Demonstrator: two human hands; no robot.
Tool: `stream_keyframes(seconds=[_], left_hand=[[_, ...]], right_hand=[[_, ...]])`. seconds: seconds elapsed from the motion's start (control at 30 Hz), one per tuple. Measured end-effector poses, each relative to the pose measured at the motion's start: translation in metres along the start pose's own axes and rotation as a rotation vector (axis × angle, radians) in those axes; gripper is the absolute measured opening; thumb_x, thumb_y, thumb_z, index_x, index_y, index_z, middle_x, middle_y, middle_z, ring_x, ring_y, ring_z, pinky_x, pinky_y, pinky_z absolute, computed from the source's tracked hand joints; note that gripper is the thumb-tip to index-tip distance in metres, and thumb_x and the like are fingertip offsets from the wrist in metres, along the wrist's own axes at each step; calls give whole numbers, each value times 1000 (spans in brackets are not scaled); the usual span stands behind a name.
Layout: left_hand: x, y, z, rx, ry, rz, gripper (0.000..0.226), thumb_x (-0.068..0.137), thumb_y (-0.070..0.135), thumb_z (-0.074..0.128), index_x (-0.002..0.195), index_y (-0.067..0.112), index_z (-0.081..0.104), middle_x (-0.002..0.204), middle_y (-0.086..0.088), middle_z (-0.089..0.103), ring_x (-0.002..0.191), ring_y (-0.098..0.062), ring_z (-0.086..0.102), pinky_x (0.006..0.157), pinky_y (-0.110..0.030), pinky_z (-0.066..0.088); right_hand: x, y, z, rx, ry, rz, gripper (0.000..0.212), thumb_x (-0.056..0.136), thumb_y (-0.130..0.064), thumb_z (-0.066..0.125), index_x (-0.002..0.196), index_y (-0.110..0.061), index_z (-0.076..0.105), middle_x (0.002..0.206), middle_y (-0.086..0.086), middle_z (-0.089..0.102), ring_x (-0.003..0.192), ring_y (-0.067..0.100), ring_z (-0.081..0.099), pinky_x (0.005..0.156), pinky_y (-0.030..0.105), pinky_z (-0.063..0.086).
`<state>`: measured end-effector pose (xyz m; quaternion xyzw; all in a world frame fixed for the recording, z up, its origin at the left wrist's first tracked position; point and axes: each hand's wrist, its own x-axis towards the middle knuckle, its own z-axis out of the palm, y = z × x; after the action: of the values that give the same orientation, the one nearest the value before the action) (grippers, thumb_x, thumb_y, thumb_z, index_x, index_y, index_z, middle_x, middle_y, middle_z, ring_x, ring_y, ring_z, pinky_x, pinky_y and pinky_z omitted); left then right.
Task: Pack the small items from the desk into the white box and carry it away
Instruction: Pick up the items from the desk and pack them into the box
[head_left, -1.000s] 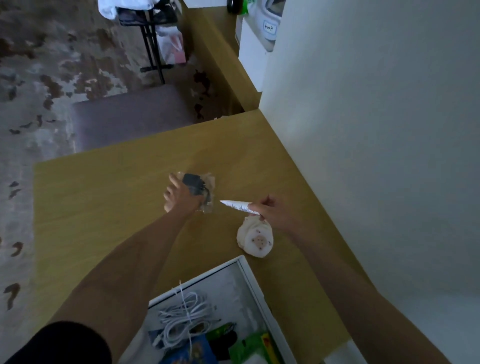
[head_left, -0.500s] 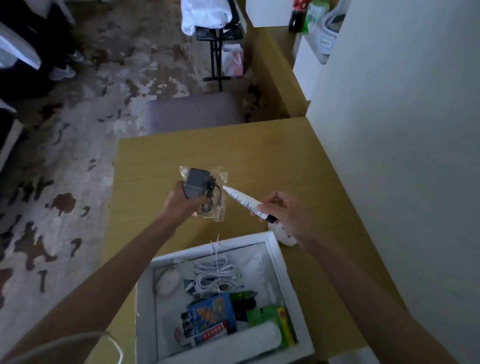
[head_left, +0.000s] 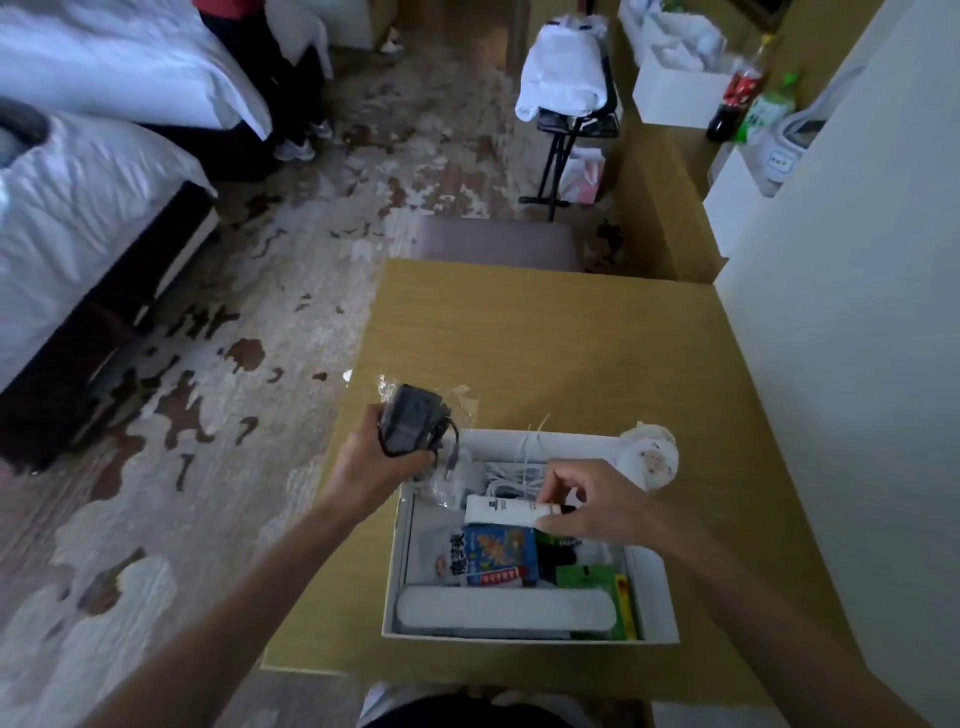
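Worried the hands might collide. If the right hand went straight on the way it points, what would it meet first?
The right hand points left across the white box, its white tube leading. First in line is probably the clear bag hanging from the left hand; depth is unclear.

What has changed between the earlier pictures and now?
The right hand brought the white tube from over the desk to the white box. The left hand lifted the bagged charger to the box's far corner. Both hands keep their grip; the round white item stays on the desk.
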<state>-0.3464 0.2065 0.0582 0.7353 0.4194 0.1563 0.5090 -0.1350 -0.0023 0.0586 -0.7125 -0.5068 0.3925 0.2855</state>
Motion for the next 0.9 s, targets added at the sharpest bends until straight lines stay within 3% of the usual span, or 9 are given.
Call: stream_keyframes(seconds=[0.1,0.17,0.33,0.47,0.53,0.6,0.7,0.77,0.9], left_hand=[[-8,-4,-9,-14,23,-1,57,65,23,82,111,23,47,94,7,61,82,-8,61,54,-18,45],[-11,-5,-14,-20,28,17,56,65,23,82,109,23,48,93,6,62,80,-7,61,52,-15,44],[-12,-6,-12,1,-91,0,57,61,25,82,107,25,47,92,3,63,82,-15,62,57,-25,47],[-9,0,8,40,-258,21,61,64,19,83,111,22,44,93,1,58,81,-11,59,53,-16,46],[-8,6,25,41,-351,23,64,66,20,81,116,20,40,98,-4,56,83,-14,60,54,-19,51],[-8,14,45,75,-417,30,66,66,24,81,116,24,38,98,-3,57,86,-19,61,61,-31,57],[-8,25,74,143,-478,56,65,64,30,82,112,29,38,95,6,58,81,-7,59,53,-17,49],[-7,30,92,156,-546,57,65,64,30,82,111,28,37,95,5,58,79,-4,59,48,-12,46],[0,41,128,255,-649,107,67,68,25,80,112,22,30,99,-5,61,81,-15,64,59,-27,55]], right_hand=[[-1,7,23,-209,-38,53,23,69,-46,72,87,-35,61,87,-13,67,79,7,64,66,34,58],[-2,12,39,-266,-24,58,23,72,-46,72,89,-36,60,91,-17,64,80,2,62,69,32,58],[-2,17,47,-325,12,-22,16,82,-43,71,90,-29,66,98,-13,63,94,1,52,82,26,46],[-9,2,21,55,245,75,15,93,-34,60,96,-23,70,96,-11,71,90,0,63,73,13,45],[-13,-4,11,250,321,150,19,96,-36,55,102,-22,68,100,-10,72,93,2,66,77,18,51],[-17,-7,4,370,327,196,26,98,-40,52,111,-21,64,104,-9,72,97,6,67,80,26,52],[-22,-5,0,427,275,295,36,94,-48,55,125,-29,55,115,-8,66,103,8,64,85,30,54],[-26,3,-1,334,325,313,45,92,-46,60,131,-26,51,119,-7,62,110,8,59,88,27,50],[-42,22,-11,74,527,296,38,91,-37,63,125,-23,54,108,-11,60,104,2,55,81,15,42]])
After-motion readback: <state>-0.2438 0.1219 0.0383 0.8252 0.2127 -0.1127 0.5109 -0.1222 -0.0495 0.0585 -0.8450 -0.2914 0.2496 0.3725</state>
